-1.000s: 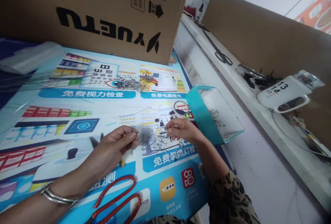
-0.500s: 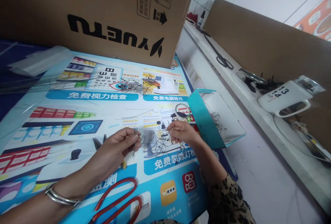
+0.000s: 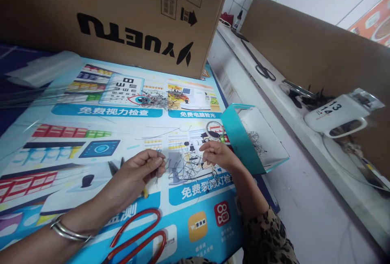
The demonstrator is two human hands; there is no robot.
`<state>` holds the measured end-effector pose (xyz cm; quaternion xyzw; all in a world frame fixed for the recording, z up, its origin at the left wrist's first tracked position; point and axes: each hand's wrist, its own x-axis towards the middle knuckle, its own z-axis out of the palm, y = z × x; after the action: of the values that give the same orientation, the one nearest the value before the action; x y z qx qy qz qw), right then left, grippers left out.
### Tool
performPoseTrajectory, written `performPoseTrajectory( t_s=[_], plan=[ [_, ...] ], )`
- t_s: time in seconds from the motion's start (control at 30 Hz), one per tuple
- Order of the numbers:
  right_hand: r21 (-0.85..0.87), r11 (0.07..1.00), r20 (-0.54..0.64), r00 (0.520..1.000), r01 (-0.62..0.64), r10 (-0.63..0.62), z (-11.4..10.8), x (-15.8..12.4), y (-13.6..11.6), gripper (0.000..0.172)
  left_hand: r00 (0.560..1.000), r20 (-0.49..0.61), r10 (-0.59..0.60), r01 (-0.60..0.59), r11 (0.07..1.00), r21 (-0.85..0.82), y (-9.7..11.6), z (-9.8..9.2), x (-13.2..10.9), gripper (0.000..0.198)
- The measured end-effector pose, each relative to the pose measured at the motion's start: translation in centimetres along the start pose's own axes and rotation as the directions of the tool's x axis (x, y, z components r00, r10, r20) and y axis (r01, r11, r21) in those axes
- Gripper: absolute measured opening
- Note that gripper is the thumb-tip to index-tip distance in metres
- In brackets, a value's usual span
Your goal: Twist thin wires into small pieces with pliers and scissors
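My left hand (image 3: 145,169) pinches thin wires (image 3: 157,177); right hand (image 3: 222,156) curled by wire tangle (image 3: 189,172), hold unclear. Strand-handling step, seemingly; next move needs light touch.

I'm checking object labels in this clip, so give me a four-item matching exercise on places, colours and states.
Things:
1. left hand
2. looped handles
3. cup
4. open box

Descriptions:
A. on the ledge
B. pinching thin wires
C. teal outside, white inside
D. red

Pairs: 1-B; 2-D; 3-A; 4-C
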<state>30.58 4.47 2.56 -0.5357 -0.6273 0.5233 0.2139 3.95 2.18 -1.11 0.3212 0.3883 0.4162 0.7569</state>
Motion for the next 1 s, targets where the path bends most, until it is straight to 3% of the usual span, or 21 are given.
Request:
performPoseTrajectory(
  t_s=[0.17, 0.3, 0.43, 0.57, 0.73, 0.9, 1.0],
  plan=[
    [-0.273, 0.962, -0.061, 0.997, 0.023, -0.041, -0.1, -0.6, -0.4, 0.011, 1.000, -0.006, -0.003, 0.003, 1.000, -0.002, 0.2, 0.2, -0.1, 0.008],
    [-0.556, 0.831, -0.035, 0.999, 0.011, -0.036, -0.7, -1.6, -1.5, 0.012, 1.000, -0.023, -0.011, 0.010, 1.000, -0.012, 0.3, 0.4, -0.3, 0.009],
    [-0.727, 0.686, 0.031, 0.999, 0.039, -0.024, 0.0, -2.2, -2.3, 0.018, 1.000, -0.020, -0.012, 0.012, 1.000, -0.003, 0.3, 0.2, -0.3, 0.009],
    [-0.771, 0.602, 0.198, 0.977, 0.206, -0.081, 1.9, -1.9, -2.1, 0.014, 0.999, -0.029, -0.020, 0.020, 1.000, -0.015, 0.4, 0.3, -0.3, 0.009],
    [-0.784, 0.573, 0.243, 0.967, 0.239, -0.071, 3.1, -1.4, -2.0, 0.012, 1.000, -0.029, -0.004, 0.004, 1.000, -0.018, 0.4, 0.5, -0.3, 0.010],
    [-0.858, 0.479, 0.164, 0.982, 0.186, -0.088, 2.5, -1.5, -2.1, 0.013, 1.000, 0.000, 0.010, -0.010, 1.000, -0.006, 0.4, 0.4, -0.3, 0.008],
    [-0.838, 0.532, 0.069, 0.991, 0.119, -0.115, 1.6, -1.4, -1.9, 0.011, 1.000, -0.002, 0.017, -0.017, 1.000, -0.009, 0.3, 0.4, -0.3, 0.008]
  ],
)
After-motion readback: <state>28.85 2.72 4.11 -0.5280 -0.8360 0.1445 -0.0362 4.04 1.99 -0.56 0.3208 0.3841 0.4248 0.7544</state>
